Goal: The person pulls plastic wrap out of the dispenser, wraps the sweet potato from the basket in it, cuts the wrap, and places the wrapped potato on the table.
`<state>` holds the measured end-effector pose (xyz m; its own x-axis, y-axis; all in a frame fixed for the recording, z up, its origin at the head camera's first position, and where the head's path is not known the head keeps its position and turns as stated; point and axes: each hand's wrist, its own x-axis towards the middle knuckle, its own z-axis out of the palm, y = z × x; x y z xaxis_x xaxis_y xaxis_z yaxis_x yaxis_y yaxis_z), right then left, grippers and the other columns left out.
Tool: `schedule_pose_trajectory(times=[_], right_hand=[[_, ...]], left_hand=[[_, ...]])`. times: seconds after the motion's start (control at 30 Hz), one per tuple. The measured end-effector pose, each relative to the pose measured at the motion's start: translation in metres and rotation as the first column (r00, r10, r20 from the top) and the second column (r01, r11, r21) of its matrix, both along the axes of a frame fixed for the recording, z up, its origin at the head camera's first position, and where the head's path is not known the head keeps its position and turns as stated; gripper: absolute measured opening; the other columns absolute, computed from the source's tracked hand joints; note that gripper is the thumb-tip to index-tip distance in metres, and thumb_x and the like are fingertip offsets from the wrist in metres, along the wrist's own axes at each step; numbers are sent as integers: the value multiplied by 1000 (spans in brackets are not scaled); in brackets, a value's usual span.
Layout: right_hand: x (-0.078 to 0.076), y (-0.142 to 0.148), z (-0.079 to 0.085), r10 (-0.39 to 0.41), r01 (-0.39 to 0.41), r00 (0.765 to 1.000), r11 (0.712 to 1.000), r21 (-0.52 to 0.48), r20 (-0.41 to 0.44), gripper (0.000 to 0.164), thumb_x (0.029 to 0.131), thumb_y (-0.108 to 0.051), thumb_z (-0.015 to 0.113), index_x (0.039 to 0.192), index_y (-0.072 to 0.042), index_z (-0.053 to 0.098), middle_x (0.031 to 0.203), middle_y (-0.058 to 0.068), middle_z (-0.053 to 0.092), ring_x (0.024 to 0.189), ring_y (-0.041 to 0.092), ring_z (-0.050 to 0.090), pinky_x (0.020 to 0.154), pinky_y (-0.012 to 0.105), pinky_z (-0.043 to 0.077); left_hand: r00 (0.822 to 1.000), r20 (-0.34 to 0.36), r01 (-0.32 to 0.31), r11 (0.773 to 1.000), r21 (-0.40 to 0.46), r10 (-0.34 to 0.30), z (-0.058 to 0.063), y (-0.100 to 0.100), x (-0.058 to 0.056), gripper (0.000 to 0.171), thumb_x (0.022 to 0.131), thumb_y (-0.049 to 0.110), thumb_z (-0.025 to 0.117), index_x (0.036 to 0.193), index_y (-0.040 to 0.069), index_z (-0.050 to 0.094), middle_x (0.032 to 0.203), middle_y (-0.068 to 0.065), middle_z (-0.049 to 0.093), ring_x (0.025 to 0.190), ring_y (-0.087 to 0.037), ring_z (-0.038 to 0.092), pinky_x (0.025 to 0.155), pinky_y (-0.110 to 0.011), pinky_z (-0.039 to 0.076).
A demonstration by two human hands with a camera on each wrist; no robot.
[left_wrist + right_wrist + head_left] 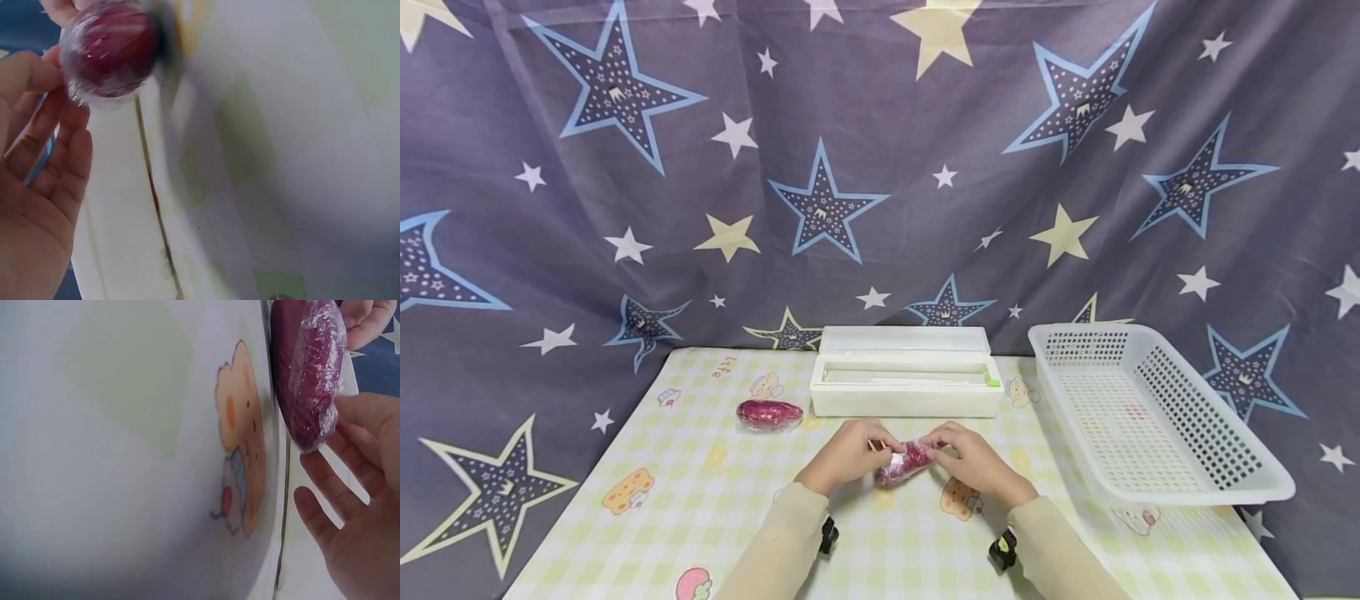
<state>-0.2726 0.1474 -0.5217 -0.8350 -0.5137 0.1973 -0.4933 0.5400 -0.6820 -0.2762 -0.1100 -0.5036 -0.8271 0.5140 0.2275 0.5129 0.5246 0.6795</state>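
A purple-red sweet potato [904, 463] in clear cling film lies in front of the white box, between the two hands. My left hand [854, 455] pinches its film-covered left end with thumb and forefinger. At the other end, my right hand [972, 460] holds it between thumb and fingertips, the remaining fingers spread in the right wrist view. Wrinkled, shiny film covers the sweet potato [312, 375] there; its rounded end [115, 50] shows in the left wrist view. Another wrapped sweet potato [769, 412] lies on the table to the left, untouched.
A white cling film dispenser box [904, 404] with its lid raised and a green slider stands behind the hands. On the right is a white perforated plastic basket [1180, 492]. A checked cloth [647, 550] covers the table; a star-patterned curtain [865, 100] hangs behind.
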Motion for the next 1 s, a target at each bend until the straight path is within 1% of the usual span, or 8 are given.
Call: schedule_pose_trajectory(times=[0.13,0.23,0.4,0.5,0.6,0.83,0.93,1.0], right_hand=[[2,2,2,14,-14,1000,1000,0,12,25,100,-18,64,123,-14,71,118,-1,65,109,19,62,93,42,53],[3,2,2,20,-20,999,1000,5,42,29,101,-20,63,128,-15,69,126,2,65,117,22,60,98,43,50],[1,1,1,41,-42,998,999,20,46,36,104,-22,58,138,-12,62,137,8,61,127,27,55,105,46,45],[1,0,2,58,-59,997,998,19,55,38,105,-21,55,141,-9,58,140,11,58,130,30,53,107,48,42],[2,-2,3,76,-78,993,997,24,85,40,106,-22,52,144,-8,54,144,12,54,134,31,49,110,50,38],[6,-6,4,70,-76,990,996,44,124,42,109,-21,45,149,-8,48,148,15,49,137,34,44,112,52,34],[7,-8,3,50,-54,991,998,30,127,42,108,-21,46,148,-8,49,147,14,50,137,34,45,112,52,35],[7,-10,2,36,-38,990,999,14,134,42,108,-22,46,148,-8,50,147,13,51,136,34,45,112,52,35]], left_hand=[[1000,-22,-1,1000,-23,0,-1,-3,1,18,85,13,78,102,18,81,94,10,71,85,-7,63,80,-28,54],[1000,-4,-14,1000,-23,14,-3,-6,2,25,83,22,84,107,18,79,100,9,72,93,-8,64,87,-30,53],[998,37,-48,999,4,48,-6,-7,1,27,85,24,82,111,17,78,107,6,73,94,-9,66,85,-29,55],[998,40,-56,998,11,55,-9,-7,1,27,88,23,79,114,16,77,111,2,73,95,-11,68,83,-28,56],[998,34,-47,999,-8,47,-10,-7,1,29,91,24,77,119,15,75,116,0,72,100,-13,68,86,-29,56],[1000,13,-28,998,-56,28,-14,-6,2,50,81,31,84,127,15,70,124,-1,69,115,-20,64,101,-38,48],[999,6,-39,999,-38,39,-16,-5,1,49,81,29,84,126,13,71,123,-3,69,113,-21,65,100,-38,49],[998,33,-51,999,-4,51,-16,-4,1,46,83,29,84,125,13,71,121,-4,70,111,-20,66,98,-37,51]])
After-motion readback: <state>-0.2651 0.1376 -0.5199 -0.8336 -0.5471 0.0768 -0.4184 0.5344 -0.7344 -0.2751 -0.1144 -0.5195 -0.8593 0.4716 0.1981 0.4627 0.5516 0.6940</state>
